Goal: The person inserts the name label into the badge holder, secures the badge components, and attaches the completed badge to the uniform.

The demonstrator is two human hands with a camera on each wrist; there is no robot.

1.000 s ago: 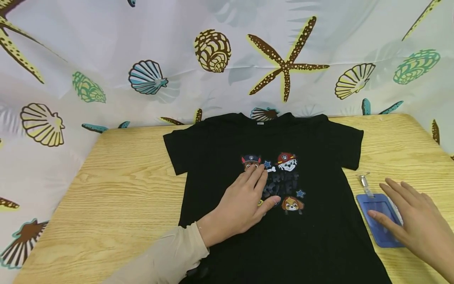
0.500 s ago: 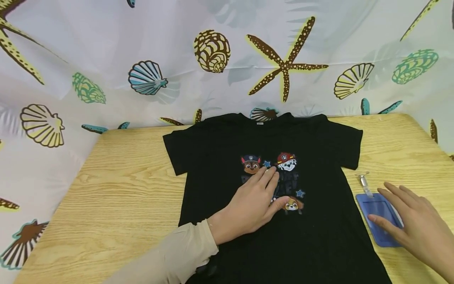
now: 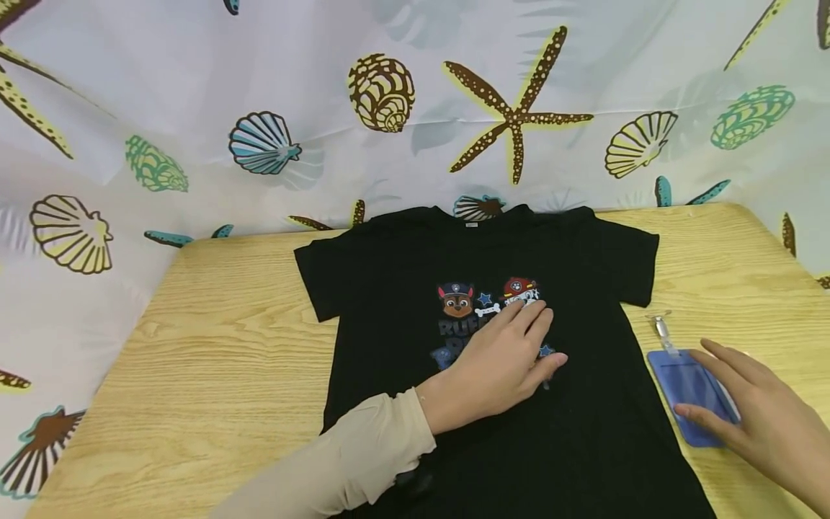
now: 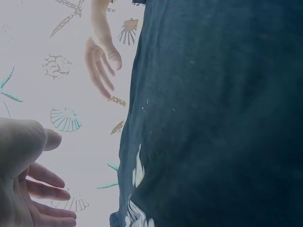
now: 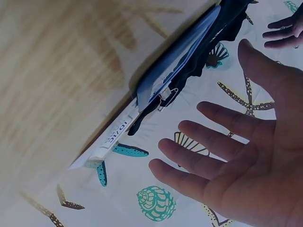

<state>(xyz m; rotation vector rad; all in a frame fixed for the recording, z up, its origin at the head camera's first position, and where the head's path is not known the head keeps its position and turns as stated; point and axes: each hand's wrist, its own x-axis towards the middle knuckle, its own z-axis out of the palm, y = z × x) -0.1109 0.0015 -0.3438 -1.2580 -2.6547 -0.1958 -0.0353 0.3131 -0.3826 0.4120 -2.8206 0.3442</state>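
Observation:
A black T-shirt [image 3: 389, 303] lies spread on the table, with cartoon dog heads [image 3: 457, 300], stars and lettering printed on its chest. My left hand [image 3: 496, 367], in a beige sleeve, rests on or just over the print with fingers extended, covering part of it. A blue badge holder [image 3: 690, 393] with a metal clip [image 3: 661, 329] lies to the right of the shirt. Beside it, partly covering its right edge, is my right hand [image 3: 761, 411], fingers loosely extended. In the right wrist view, a gap separates that hand [image 5: 241, 146] from the holder [image 5: 180, 52].
The wooden table [image 3: 227, 346] extends to both sides of the shirt. A white cloth [image 3: 311, 79] printed with shells and starfish hangs behind it. In the right wrist view, a white piece marked ID/IC [image 5: 113, 132] sits by the badge holder.
My left hand has slid to the right across the print, uncovering the left dog head and covering part of the right ones. My right hand stays by the badge holder, slightly lower.

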